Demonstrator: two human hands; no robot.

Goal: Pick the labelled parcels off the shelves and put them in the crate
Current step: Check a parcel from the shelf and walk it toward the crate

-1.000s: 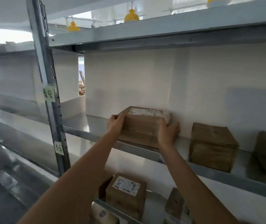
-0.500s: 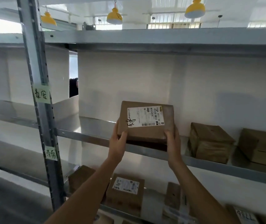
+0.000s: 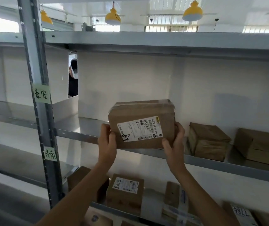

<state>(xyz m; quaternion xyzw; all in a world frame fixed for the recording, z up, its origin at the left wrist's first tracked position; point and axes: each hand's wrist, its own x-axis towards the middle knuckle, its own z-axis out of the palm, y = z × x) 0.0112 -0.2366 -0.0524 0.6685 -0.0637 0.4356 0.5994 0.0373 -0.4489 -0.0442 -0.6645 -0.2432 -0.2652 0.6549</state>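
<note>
grey metal shelving (image 3: 146, 40) | white wall (image 3: 195, 82) | yellow pendant lamps (image 3: 192, 11)

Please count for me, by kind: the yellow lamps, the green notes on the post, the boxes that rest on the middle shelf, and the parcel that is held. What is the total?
Yellow lamps: 3
Green notes on the post: 2
Plain boxes resting on the middle shelf: 2
Labelled parcel, held up: 1
Total: 8
</note>
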